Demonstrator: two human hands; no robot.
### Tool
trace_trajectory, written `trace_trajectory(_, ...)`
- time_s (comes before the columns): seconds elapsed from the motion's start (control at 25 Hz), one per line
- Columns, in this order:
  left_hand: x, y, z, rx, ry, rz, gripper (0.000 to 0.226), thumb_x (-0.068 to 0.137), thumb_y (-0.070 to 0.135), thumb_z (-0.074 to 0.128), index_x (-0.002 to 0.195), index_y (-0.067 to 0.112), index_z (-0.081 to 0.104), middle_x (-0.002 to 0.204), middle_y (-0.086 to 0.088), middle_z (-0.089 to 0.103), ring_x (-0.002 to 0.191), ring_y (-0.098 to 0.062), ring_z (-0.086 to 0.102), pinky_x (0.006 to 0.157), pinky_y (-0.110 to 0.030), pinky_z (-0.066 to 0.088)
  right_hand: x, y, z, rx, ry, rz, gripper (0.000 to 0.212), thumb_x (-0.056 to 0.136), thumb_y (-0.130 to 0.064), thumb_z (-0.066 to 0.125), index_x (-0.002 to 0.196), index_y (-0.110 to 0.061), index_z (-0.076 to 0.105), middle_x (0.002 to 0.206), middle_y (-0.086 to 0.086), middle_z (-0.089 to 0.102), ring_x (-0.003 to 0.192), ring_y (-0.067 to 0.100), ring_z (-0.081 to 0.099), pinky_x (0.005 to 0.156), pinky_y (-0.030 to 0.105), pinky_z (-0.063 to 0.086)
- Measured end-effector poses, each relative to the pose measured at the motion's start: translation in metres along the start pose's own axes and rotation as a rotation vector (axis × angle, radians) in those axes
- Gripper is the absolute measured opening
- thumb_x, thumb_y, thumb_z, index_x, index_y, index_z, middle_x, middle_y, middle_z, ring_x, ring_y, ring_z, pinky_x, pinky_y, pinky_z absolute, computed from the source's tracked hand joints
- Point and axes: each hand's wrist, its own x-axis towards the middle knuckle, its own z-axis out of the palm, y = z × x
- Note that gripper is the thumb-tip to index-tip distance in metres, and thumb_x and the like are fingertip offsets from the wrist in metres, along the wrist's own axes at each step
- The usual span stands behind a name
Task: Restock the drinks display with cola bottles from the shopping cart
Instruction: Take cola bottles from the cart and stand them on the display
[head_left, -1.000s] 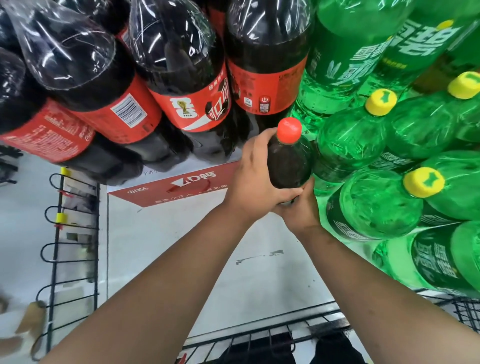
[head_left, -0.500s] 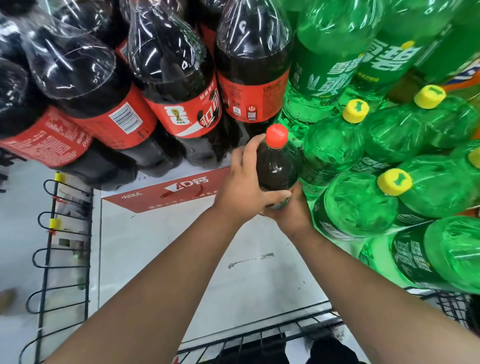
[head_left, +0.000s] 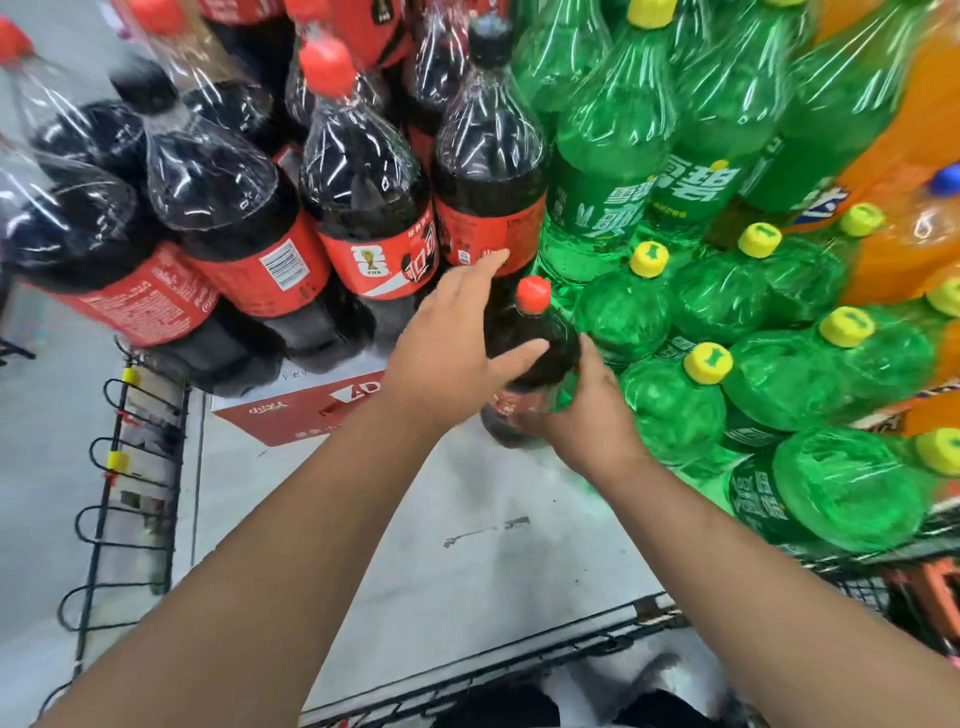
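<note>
A cola bottle (head_left: 540, 338) with a red cap stands at the display's front, between the stacked cola and the green bottles. My right hand (head_left: 582, 421) grips its lower body from the right. My left hand (head_left: 457, 338) lies on the bottle's left shoulder with fingers straight, the thumb across the dark neck and the index finger reaching toward the wrapped cola pack (head_left: 363, 208) behind. Only the cart's wire edge (head_left: 519, 670) shows at the bottom.
Shrink-wrapped packs of green soda bottles (head_left: 779, 364) fill the right side, with orange soda (head_left: 914, 182) at the far right. A red sign (head_left: 306, 410) lies under the cola stack. A black wire rack (head_left: 119, 467) stands on the left on the grey floor (head_left: 467, 545).
My left hand has loosened from the bottle and its fingers have straightened, reaching up toward the stacked cola. The view has tilted upward, showing more of the display. My right hand keeps its grip.
</note>
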Motion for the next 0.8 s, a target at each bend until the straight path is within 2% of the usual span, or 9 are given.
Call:
trace_trajectory(0.04,0.001,0.004,-0.008,0.015,0.026,0.041,0.081,0.085,0.042,0.078,0.153,0.02,0.039,0.149,-0.005,0.048,0.138,-0.021,0.044,0.116,-0.031,0.031,-0.006,-0.013,-0.012,-0.044,-0.021,-0.018,0.089,0.074,-0.023,0.084,0.147,-0.013,0.035,0.117,-0.002,0.052,0.103,0.002,0.048,0.077,0.0,0.031)
trace_trajectory(0.08,0.003,0.007,-0.015,0.033,0.051,0.088,0.076,0.085,0.04,0.078,0.15,0.017,0.044,0.145,-0.006,0.051,0.136,-0.02,0.045,0.114,-0.026,0.029,-0.009,-0.022,-0.021,-0.097,-0.045,-0.032,0.096,0.074,-0.027,0.083,0.152,-0.014,0.028,0.129,0.003,0.049,0.114,0.007,0.048,0.082,0.003,0.03)
trace_trajectory(0.12,0.005,0.012,-0.023,0.053,0.071,0.129,0.072,0.086,0.04,0.078,0.147,0.015,0.048,0.142,-0.007,0.054,0.133,-0.019,0.046,0.112,-0.023,0.029,-0.013,-0.031,-0.029,-0.148,-0.067,-0.05,0.104,0.073,-0.031,0.084,0.155,-0.016,0.021,0.141,0.009,0.042,0.126,0.015,0.045,0.092,0.012,0.031)
trace_trajectory(0.2,0.008,0.024,-0.036,0.1,0.092,0.187,0.067,0.087,0.043,0.075,0.143,0.015,0.052,0.14,-0.005,0.057,0.13,-0.018,0.049,0.112,-0.025,0.032,-0.018,-0.051,-0.046,-0.233,-0.092,-0.09,0.112,0.069,-0.035,0.086,0.156,-0.023,0.016,0.151,0.01,0.034,0.137,0.022,0.039,0.101,0.025,0.033)
trace_trajectory(0.32,0.015,0.045,-0.053,0.168,0.088,0.258,0.067,0.088,0.048,0.07,0.145,0.018,0.05,0.141,-0.003,0.057,0.131,-0.021,0.051,0.112,-0.031,0.033,-0.024,-0.07,-0.078,-0.376,-0.075,-0.171,0.112,0.067,-0.038,0.086,0.156,-0.028,0.018,0.152,0.008,0.034,0.139,0.022,0.035,0.106,0.028,0.032)
trace_trajectory(0.48,0.027,0.087,-0.064,0.222,0.062,0.37,0.073,0.086,0.061,0.052,0.146,0.02,0.048,0.141,-0.003,0.056,0.132,-0.023,0.051,0.114,-0.038,0.038,-0.036,-0.081,-0.135,-0.533,0.028,-0.215,0.108,0.07,-0.043,0.084,0.155,-0.032,0.018,0.152,0.005,0.033,0.139,0.027,0.033,0.11,0.033,0.031)
trace_trajectory(0.6,0.032,0.127,-0.058,0.26,0.013,0.438,0.069,0.089,0.057,0.058,0.146,0.02,0.047,0.143,-0.002,0.054,0.134,-0.023,0.049,0.115,-0.039,0.037,-0.05,-0.079,-0.18,-0.632,0.123,-0.207,0.107,0.072,-0.046,0.082,0.155,-0.032,0.016,0.153,0.005,0.029,0.139,0.03,0.032,0.111,0.035,0.031)
trace_trajectory(0.72,0.032,0.174,-0.045,0.296,-0.008,0.528,0.071,0.088,0.059,0.052,0.147,0.021,0.046,0.144,-0.003,0.053,0.136,-0.025,0.047,0.116,-0.041,0.037,-0.069,-0.067,-0.225,-0.677,0.225,-0.205,0.104,0.076,-0.047,0.078,0.156,-0.031,0.014,0.154,0.005,0.029,0.138,0.031,0.032,0.111,0.036,0.03)
trace_trajectory(0.8,0.026,0.211,-0.031,0.298,-0.036,0.569,0.07,0.089,0.055,0.06,0.149,0.021,0.045,0.146,-0.003,0.051,0.139,-0.025,0.044,0.118,-0.039,0.034,-0.087,-0.054,-0.257,-0.695,0.267,-0.192,0.101,0.078,-0.048,0.075,0.156,-0.032,0.014,0.154,0.005,0.029,0.138,0.03,0.032,0.111,0.036,0.028)
